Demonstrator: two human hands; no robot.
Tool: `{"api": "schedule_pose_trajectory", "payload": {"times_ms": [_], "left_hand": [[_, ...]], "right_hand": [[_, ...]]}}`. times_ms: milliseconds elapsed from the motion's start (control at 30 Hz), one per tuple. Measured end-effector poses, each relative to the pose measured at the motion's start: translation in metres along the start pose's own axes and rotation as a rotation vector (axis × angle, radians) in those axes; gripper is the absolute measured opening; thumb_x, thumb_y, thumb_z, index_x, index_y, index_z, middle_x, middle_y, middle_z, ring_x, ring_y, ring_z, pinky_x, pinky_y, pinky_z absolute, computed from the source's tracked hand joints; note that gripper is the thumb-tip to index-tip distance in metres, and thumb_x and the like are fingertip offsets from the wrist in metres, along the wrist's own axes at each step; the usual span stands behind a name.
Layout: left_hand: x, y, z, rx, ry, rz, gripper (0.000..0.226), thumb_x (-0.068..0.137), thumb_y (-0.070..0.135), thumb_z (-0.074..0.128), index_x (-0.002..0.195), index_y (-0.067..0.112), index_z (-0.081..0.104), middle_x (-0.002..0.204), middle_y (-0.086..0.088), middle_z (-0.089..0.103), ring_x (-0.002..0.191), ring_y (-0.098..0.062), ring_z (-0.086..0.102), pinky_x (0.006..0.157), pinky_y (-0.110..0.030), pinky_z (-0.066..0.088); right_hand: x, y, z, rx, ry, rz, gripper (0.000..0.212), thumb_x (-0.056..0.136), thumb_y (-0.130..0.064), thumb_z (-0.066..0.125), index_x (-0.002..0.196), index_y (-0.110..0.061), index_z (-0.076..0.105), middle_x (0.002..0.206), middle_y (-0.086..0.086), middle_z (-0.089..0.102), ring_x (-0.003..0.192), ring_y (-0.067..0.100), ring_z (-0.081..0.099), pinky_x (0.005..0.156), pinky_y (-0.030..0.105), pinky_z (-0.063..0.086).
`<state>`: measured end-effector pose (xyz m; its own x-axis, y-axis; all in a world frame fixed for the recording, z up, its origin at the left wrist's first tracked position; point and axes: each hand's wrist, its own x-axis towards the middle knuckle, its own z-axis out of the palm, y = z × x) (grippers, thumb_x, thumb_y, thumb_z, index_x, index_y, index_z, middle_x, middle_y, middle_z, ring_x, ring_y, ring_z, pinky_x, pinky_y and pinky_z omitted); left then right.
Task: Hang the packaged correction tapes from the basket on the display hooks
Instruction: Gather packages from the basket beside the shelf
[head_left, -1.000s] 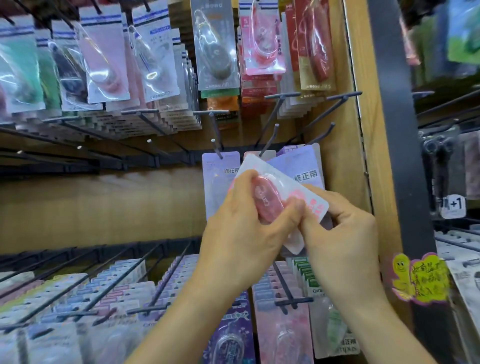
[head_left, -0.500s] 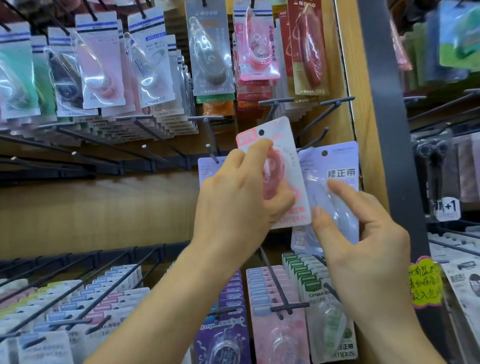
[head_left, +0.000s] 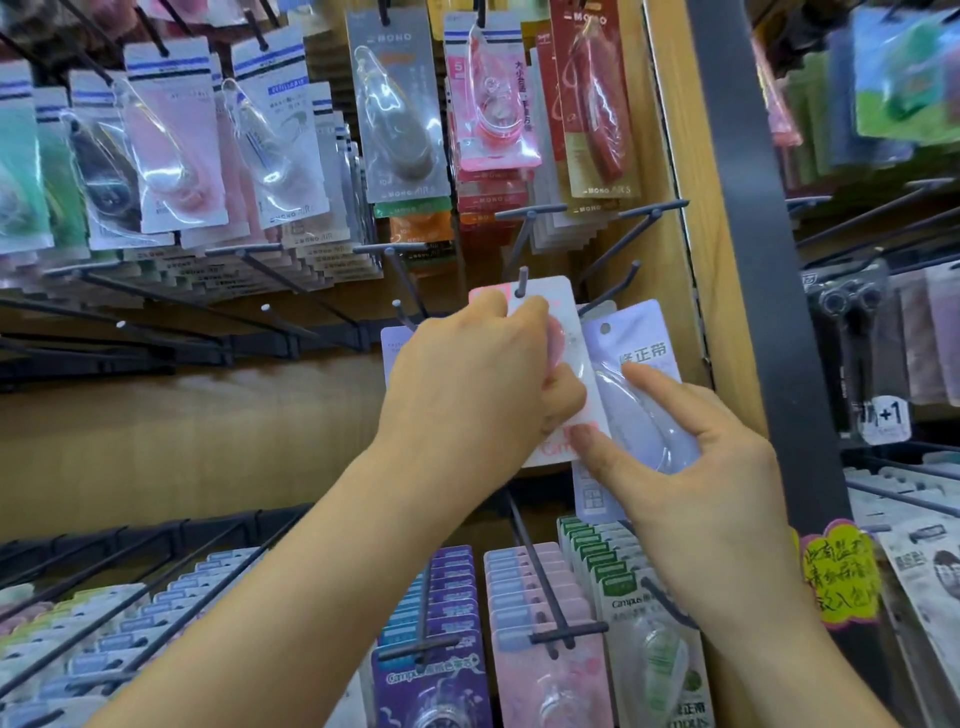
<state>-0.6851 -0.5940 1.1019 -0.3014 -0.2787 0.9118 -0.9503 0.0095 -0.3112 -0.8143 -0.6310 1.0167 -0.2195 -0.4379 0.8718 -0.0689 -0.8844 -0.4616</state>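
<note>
My left hand (head_left: 483, 384) grips a pink-and-white packaged correction tape (head_left: 569, 332) and holds it up against a grey display hook (head_left: 522, 278), whose tip pokes through the hole at the card's top. My right hand (head_left: 691, 467) holds a lilac packaged correction tape (head_left: 644, 358) just right of the pink one, thumb and fingers around its blister. Another lilac card (head_left: 389, 348) shows behind my left hand. The basket is out of view.
Rows of packaged correction tapes (head_left: 395, 119) hang on the hooks above. Full hooks of Campus tapes (head_left: 540, 623) jut toward me below. Bare hooks (head_left: 311, 327) stick out at middle left. A wooden side panel (head_left: 670, 171) and a dark post (head_left: 748, 260) stand at right.
My left hand lifted the pink pack from in front of my chest up to the hook, and the hook tip now passes through its hole. My right hand separated, keeping the lilac pack.
</note>
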Motion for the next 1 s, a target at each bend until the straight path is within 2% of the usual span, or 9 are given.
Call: {"api": "schedule_pose_trajectory", "payload": {"times_ms": [100,167,300,400,533,733,767,900,1000], "left_hand": [[-0.002,-0.004,0.005,-0.16,-0.134,-0.088,0.058,0.093,0.053,0.053,0.145,0.03,0.037,0.13,0.001,0.058,0.106,-0.022,0.062,0.082,-0.035,0.053],[-0.01,-0.005,0.008,-0.272,-0.183,-0.134,0.071,0.09,0.053,0.059,0.149,0.034,0.024,0.129,0.005,0.059,0.108,-0.019,0.061,0.087,-0.036,0.053],[-0.012,-0.007,0.016,-0.327,-0.16,-0.181,0.066,0.085,0.044,0.067,0.142,0.034,0.034,0.104,0.007,0.067,0.097,-0.021,0.063,0.083,-0.037,0.052],[-0.001,-0.014,0.034,-0.188,-0.196,-0.168,0.064,0.085,0.041,0.067,0.141,0.033,0.037,0.118,0.001,0.066,0.101,-0.023,0.062,0.078,-0.031,0.048],[0.009,-0.022,0.063,-0.075,-0.333,-0.2,0.062,0.087,0.036,0.067,0.14,0.031,0.034,0.121,-0.007,0.06,0.105,-0.03,0.059,0.075,-0.034,0.04],[0.023,-0.021,0.089,0.084,-0.372,-0.155,0.051,0.094,0.025,0.063,0.138,0.017,0.038,0.117,-0.013,0.063,0.102,-0.035,0.063,0.075,-0.04,0.052],[0.024,-0.021,0.094,0.099,-0.358,-0.14,0.049,0.095,0.024,0.062,0.137,0.015,0.039,0.116,-0.013,0.064,0.101,-0.036,0.064,0.076,-0.04,0.053],[0.03,-0.021,0.106,0.147,-0.379,-0.092,0.044,0.096,0.02,0.06,0.134,0.009,0.043,0.116,-0.015,0.065,0.102,-0.035,0.066,0.08,-0.04,0.054],[0.031,-0.019,0.108,0.142,-0.399,-0.089,0.039,0.096,0.017,0.056,0.133,0.009,0.045,0.116,-0.015,0.066,0.103,-0.037,0.065,0.081,-0.041,0.053]], "right_hand": [[0.006,0.006,0.002,-0.008,0.013,0.032,0.062,0.075,-0.036,0.078,0.133,-0.023,0.061,0.107,-0.033,0.055,0.101,-0.022,0.052,0.074,-0.003,0.042],[0.009,0.009,0.004,-0.032,0.021,0.031,0.059,0.077,-0.031,0.079,0.133,-0.024,0.06,0.107,-0.033,0.054,0.097,-0.024,0.052,0.073,-0.006,0.039],[0.007,0.011,0.008,-0.124,0.006,-0.011,0.055,0.083,-0.025,0.077,0.132,-0.032,0.056,0.117,-0.02,0.055,0.103,-0.017,0.049,0.081,-0.008,0.032],[0.005,0.011,0.007,-0.232,0.016,-0.108,0.048,0.088,-0.009,0.067,0.129,-0.029,0.053,0.115,-0.01,0.048,0.095,-0.013,0.043,0.083,-0.006,0.028],[0.005,0.01,0.006,-0.195,0.012,-0.099,0.047,0.08,-0.003,0.062,0.112,-0.032,0.043,0.11,-0.004,0.046,0.09,-0.004,0.04,0.073,0.016,0.03],[0.007,0.014,0.004,-0.116,-0.005,-0.048,0.047,0.086,-0.009,0.065,0.112,-0.04,0.04,0.117,-0.002,0.054,0.109,0.018,0.052,0.093,0.038,0.045],[0.007,0.014,0.003,-0.104,-0.009,-0.035,0.049,0.087,-0.009,0.066,0.111,-0.042,0.041,0.117,-0.004,0.056,0.11,0.019,0.055,0.092,0.039,0.048],[0.01,0.013,0.0,0.027,-0.001,0.005,0.049,0.088,-0.006,0.069,0.104,-0.045,0.043,0.1,-0.018,0.061,0.091,-0.007,0.062,0.066,0.01,0.05],[0.012,0.016,-0.001,0.138,-0.044,0.094,0.054,0.09,-0.009,0.068,0.11,-0.05,0.04,0.097,-0.013,0.062,0.087,0.0,0.067,0.055,0.022,0.057]]}}
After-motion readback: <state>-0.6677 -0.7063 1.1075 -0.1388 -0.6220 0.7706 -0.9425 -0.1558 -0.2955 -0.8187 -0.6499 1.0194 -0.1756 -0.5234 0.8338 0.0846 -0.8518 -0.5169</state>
